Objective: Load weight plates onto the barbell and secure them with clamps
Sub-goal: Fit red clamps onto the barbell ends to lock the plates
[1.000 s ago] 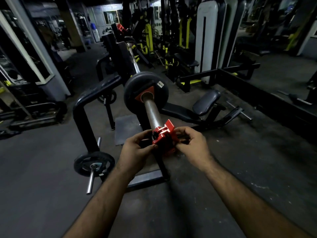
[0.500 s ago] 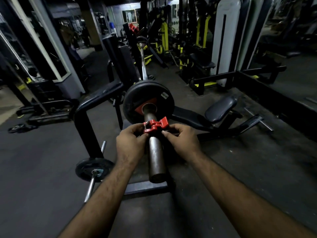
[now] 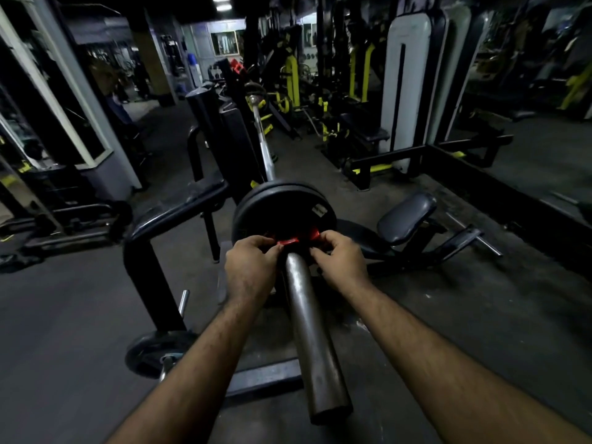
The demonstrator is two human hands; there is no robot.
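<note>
Clamp (image 3: 293, 241) (red) sits against the plate (image 3: 282, 205), pinched between left hand (image 3: 251, 270) and right hand (image 3: 341, 262).

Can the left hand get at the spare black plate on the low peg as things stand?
Probably not yet: the left hand grips the red plastic clamp on the steel barbell sleeve. The spare black weight plate sits low to its left, with nothing visibly blocking it.

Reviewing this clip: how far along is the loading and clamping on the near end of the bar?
Done: a black plate already sits on the barbell sleeve. In hand: left hand and right hand hold the red clamp up by the plate. Left: whether it is locked cannot be seen.
</note>
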